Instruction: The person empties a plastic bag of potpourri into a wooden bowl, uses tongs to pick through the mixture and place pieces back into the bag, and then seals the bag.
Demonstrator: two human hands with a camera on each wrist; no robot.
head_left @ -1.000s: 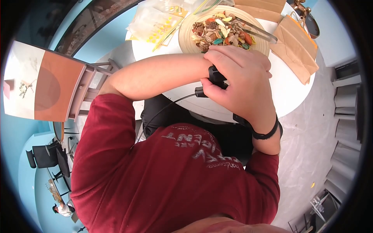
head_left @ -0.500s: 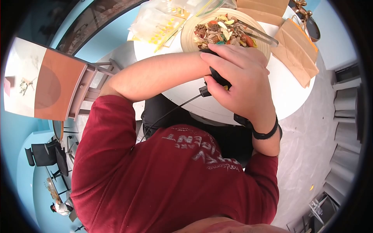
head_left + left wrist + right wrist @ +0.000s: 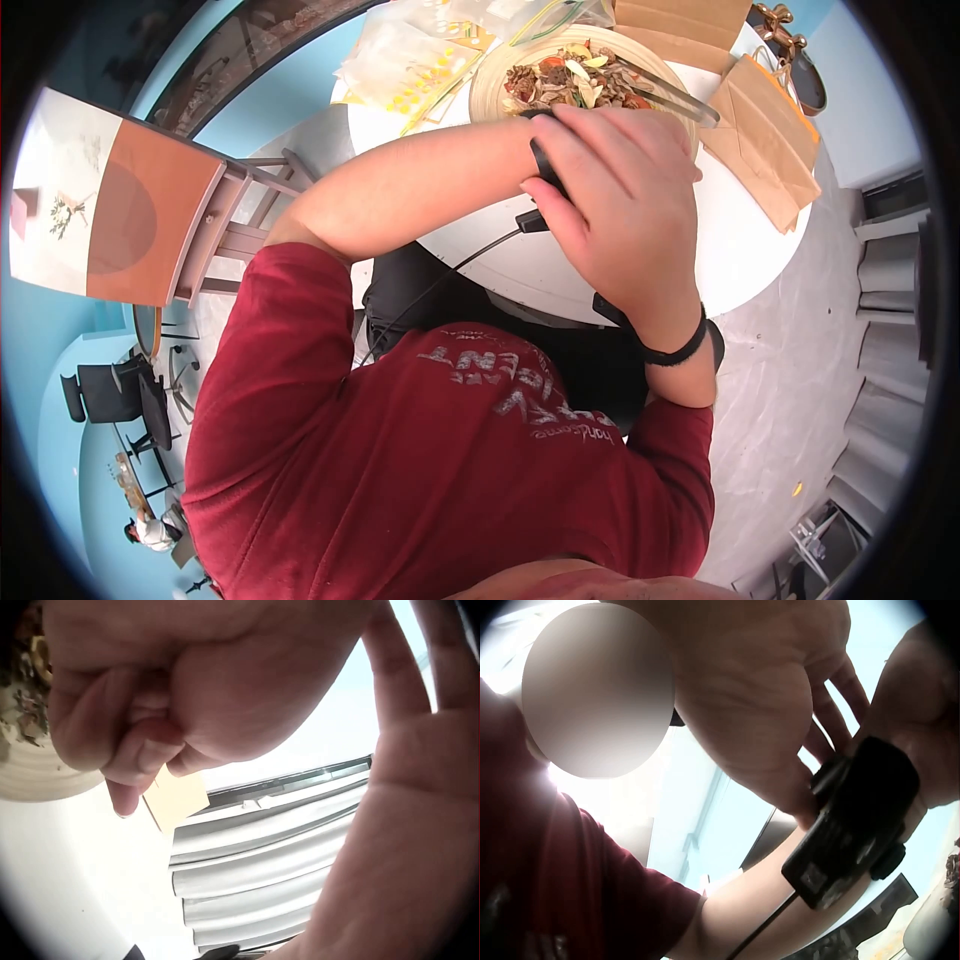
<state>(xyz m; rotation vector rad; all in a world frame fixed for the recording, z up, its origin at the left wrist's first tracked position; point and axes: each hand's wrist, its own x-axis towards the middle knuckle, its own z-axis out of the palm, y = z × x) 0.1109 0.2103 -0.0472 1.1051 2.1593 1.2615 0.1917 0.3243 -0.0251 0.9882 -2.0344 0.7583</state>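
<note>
My right hand (image 3: 630,210) lies across my left wrist in the head view and covers most of the left hand. Its thumb and fingers bend around a black wrist camera (image 3: 855,825), whose cable runs down toward my body. In the left wrist view my left hand (image 3: 127,712) has its fingers curled in with nothing visible in them, while the palm of the right hand spans the right side. Just beyond the hands, a round pale plate (image 3: 488,95) bears dried petals and cones (image 3: 580,80). Metal tongs (image 3: 680,100) rest over the plate's right rim.
Brown paper bags (image 3: 770,140) stand at the right and back of the round white table (image 3: 470,235). Clear plastic bags with yellow print (image 3: 400,60) lie at the back left. A separate brown and white table (image 3: 150,210) stands further left.
The right hand has shifted slightly over the left wrist, and the wrist camera has turned further beneath it. The cable plug has moved up and right. Plate, tongs and bags stay in place.
</note>
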